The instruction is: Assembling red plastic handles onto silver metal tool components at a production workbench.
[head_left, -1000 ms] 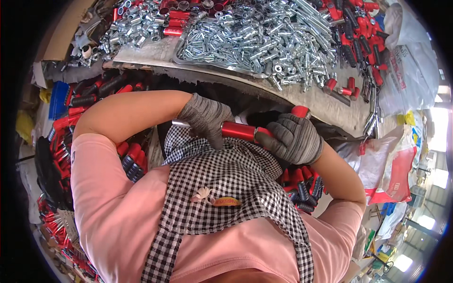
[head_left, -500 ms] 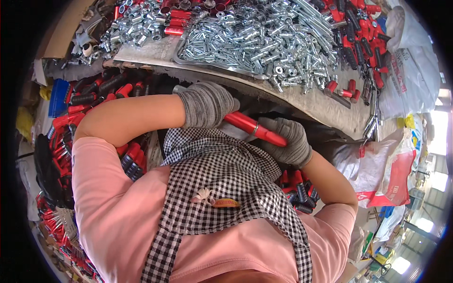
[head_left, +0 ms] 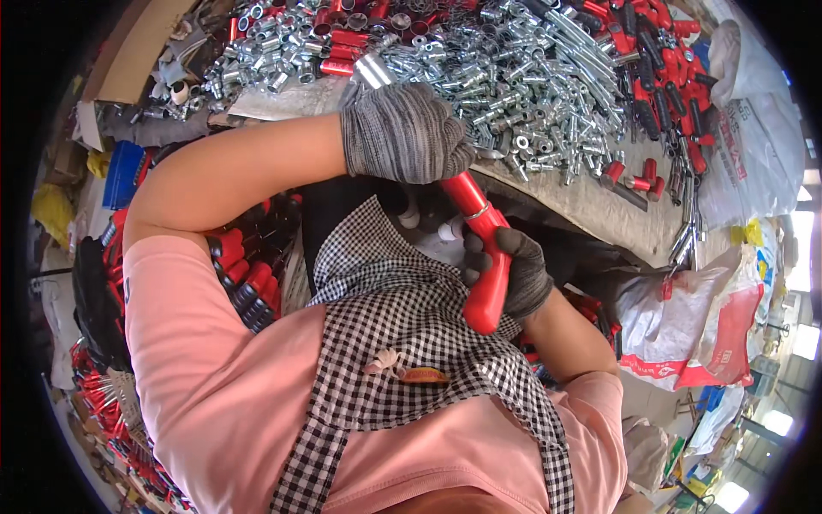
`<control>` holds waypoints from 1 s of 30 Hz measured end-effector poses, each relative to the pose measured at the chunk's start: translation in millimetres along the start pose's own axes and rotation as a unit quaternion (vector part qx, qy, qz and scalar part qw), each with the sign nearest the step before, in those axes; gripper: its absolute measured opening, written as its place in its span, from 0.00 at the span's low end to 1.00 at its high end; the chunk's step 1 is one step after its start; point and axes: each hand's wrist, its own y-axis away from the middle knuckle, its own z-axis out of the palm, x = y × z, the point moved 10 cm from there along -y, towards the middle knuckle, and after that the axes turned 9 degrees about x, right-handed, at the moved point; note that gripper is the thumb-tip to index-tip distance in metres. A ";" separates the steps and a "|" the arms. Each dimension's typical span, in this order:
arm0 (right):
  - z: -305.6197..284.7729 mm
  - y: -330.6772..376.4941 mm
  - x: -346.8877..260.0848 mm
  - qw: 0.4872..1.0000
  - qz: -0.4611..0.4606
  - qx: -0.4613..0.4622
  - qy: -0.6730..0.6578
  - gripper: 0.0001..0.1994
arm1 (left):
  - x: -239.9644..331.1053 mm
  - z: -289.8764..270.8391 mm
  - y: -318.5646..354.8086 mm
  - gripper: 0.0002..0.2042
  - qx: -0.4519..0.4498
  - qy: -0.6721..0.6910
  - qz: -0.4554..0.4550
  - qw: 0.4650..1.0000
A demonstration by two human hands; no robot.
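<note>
In a grey knitted glove, my left hand (head_left: 407, 133) is closed round the upper part of a red tubular tool (head_left: 485, 224). A silver metal tube (head_left: 374, 71) sticks out beyond that fist, in line with the tool; the glove hides where the two meet. My right hand (head_left: 524, 278), in a matching glove, wraps the lower red part, just below a thin metal ring. The tool's rounded, slightly bent red end (head_left: 486, 310) points down toward my checked apron (head_left: 411, 325). Its exact kind cannot be made out.
Along the front of the worktable (head_left: 591, 201) lie heaps of silver metal fittings (head_left: 514, 111). Red and black handled parts (head_left: 664, 73) pile at the right. More red and black parts (head_left: 248, 274) lie beside my left arm. A white and red sack (head_left: 685, 325) stands at the right.
The red tool has swung from a slight slant to a steep one. My left hand has risen toward the table's fittings with the silver tube, and my right hand has dropped slightly.
</note>
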 end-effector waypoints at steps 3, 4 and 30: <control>32.3 5.5 39.6 0.958 0.093 -0.119 -0.243 0.25 | 10.7 -33.5 -7.8 0.09 0.151 -0.035 0.145 0.977; 37.6 7.6 46.4 0.934 0.116 -0.189 -0.280 0.36 | 14.0 -41.1 -9.5 0.09 0.200 -0.043 0.194 0.959; 19.8 56.0 -62.5 0.483 -0.360 0.075 0.795 0.21 | 106.1 82.4 57.9 0.08 -0.472 0.624 -0.309 0.540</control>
